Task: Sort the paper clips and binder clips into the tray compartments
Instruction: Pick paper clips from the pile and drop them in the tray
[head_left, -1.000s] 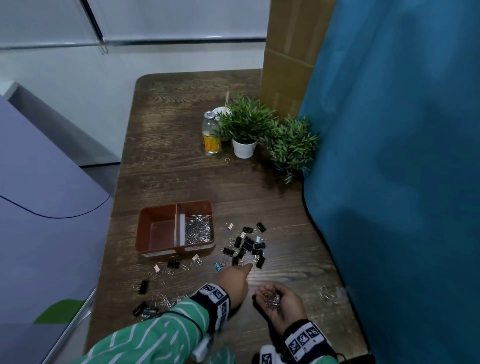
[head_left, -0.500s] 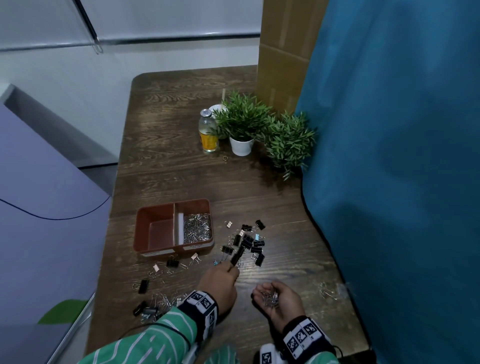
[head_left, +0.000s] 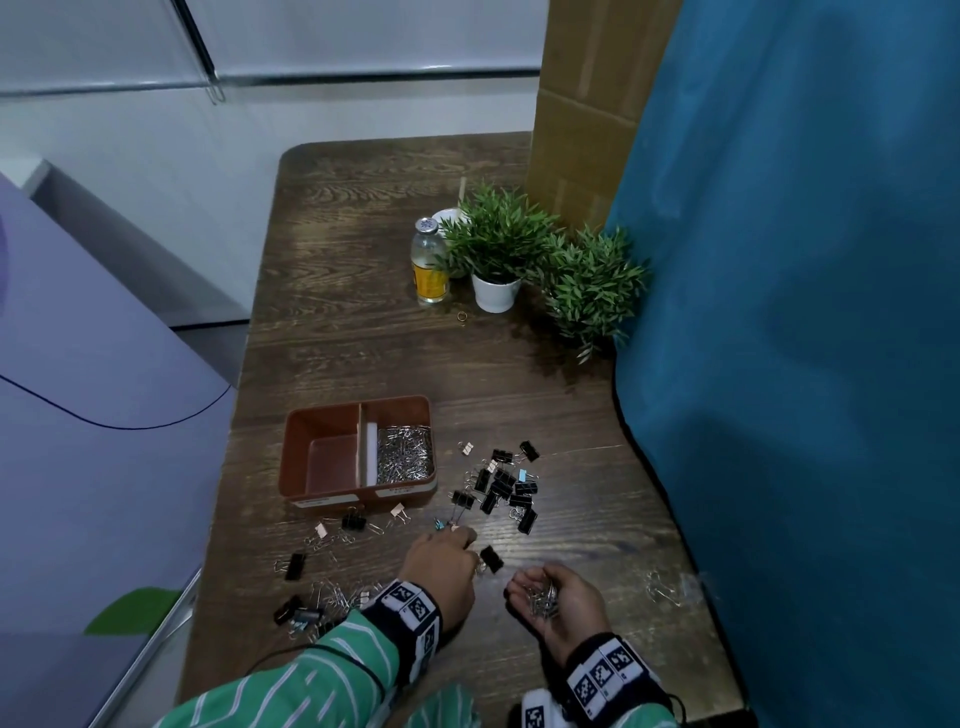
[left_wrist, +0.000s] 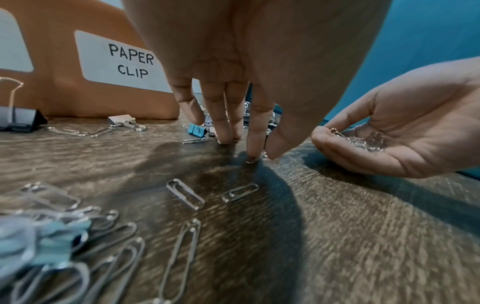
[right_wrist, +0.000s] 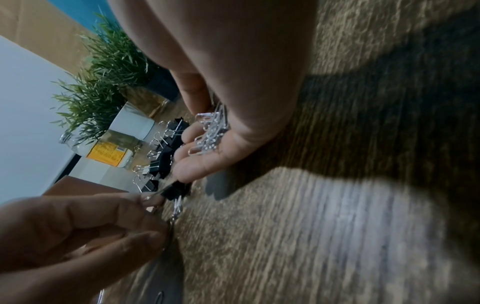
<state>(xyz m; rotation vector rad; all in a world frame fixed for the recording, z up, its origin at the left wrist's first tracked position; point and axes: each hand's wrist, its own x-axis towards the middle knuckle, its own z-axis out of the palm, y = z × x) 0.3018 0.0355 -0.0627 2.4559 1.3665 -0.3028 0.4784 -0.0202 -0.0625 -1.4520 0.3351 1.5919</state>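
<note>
Picking: the left hand (head_left: 441, 566) has its fingertips (left_wrist: 251, 158) down on the table (head_left: 597, 519), forefinger and thumb drawn close over one small paper clip beside a black binder clip (head_left: 491, 558); whether the clip is already pinched cannot be told.
Holding: the right hand (head_left: 558, 597) lies palm up, just right of the left, fingers cupped round a heap of paper clips (head_left: 543, 603).
Tray: the brown tray (head_left: 358, 499) stands beyond the left hand; its right compartment, labelled PAPER CLIP, has a layer of paper clips (head_left: 404, 453), and the left compartment shows nothing in it.
Loose clips: black binder clips (head_left: 506, 483) cluster right of the tray; more paper clips (left_wrist: 185, 193) and binder clips lie scattered near the left wrist.
Doing it well: the person should likely slide the flat clip with a nail to lift one end, since wire lying flush on wood gives little to grip.
Handover: dropping it into the cupped palm calls for keeping that palm level, or the heap may spill.
Watch: the black binder clip touching the fingers could be dragged along; only the wire clip belongs with this handful.
Next: the handful probably goes to the right compartment.
Surroundings: a bottle (head_left: 430, 262) and two potted plants (head_left: 498, 244) stand far back, well apart.
</note>
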